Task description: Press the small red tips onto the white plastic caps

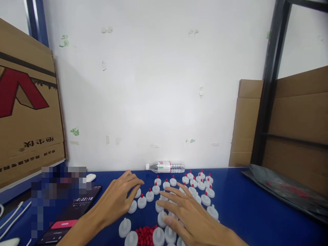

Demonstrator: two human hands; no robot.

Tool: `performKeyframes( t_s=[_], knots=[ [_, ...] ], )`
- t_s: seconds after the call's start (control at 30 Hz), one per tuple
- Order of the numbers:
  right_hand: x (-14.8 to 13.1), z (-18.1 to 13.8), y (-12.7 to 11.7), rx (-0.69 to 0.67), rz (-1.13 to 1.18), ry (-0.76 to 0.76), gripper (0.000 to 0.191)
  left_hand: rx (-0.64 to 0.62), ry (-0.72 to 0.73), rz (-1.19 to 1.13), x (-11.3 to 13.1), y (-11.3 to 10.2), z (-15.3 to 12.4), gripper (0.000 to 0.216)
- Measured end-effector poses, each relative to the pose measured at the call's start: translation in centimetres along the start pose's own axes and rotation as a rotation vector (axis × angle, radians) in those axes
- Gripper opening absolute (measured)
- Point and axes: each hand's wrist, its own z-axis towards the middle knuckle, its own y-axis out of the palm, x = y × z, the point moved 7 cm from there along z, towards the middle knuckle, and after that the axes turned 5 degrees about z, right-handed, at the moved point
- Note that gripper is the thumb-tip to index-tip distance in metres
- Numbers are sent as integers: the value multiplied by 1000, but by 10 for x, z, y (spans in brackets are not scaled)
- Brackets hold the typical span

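Note:
My left hand (124, 193) is closed in a pinch, with thumb and fingertips together above a white round nozzle cap (137, 193). What the fingertips hold, if anything, is hidden. My right hand (186, 213) has its fingers spread over a cluster of white caps and covers several of them. Many white caps stand on the blue table, the farther ones bearing small red tips, such as this red-tipped cap (150, 195). Nearer me, a white cap without a red tip (124, 228) sits beside a pile of small red tips (146, 235).
A clear plastic bottle (166, 166) lies against the wall. On the left are a phone (79, 208) showing a timer, white cables (11, 218) and a large cardboard box (30, 102). A dark plastic bag (287, 191) lies on the right of the blue table (238, 212).

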Motion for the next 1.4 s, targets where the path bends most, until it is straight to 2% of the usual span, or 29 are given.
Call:
performKeyframes(
  t_s=[0.1,0.3,0.53,0.63,0.8,0.87,0.93,1.1,1.23,1.4],
  knots=[
    [-1,-2,5,-28,-15,-39,42,-131,-10,-13,2,-1,-5,28],
    [8,-4,17,-54,-4,-13,45,-442,-215,-78,-8,-5,-13,26],
    [11,-7,19,-6,-21,-29,44,-636,-265,-326,-20,2,-24,19],
    [7,-5,13,7,-49,-33,43,-608,-247,-325,-19,3,-20,21],
    [0,-2,-4,156,-115,-9,58,-279,-256,-414,0,-7,-5,27],
    [-5,-2,-6,210,-99,-26,63,-180,-256,-499,12,-4,-4,26],
    [-9,-2,-5,257,-56,-52,58,-120,-255,-580,24,2,-6,25],
    [-10,-2,0,307,22,-66,31,-167,-257,-669,35,18,-10,26],
    [-6,-3,-5,352,13,-28,29,-300,-201,-551,25,23,-9,19],
    [-4,-2,-6,344,21,-22,24,-502,-193,-593,9,38,-16,13]
  ],
)
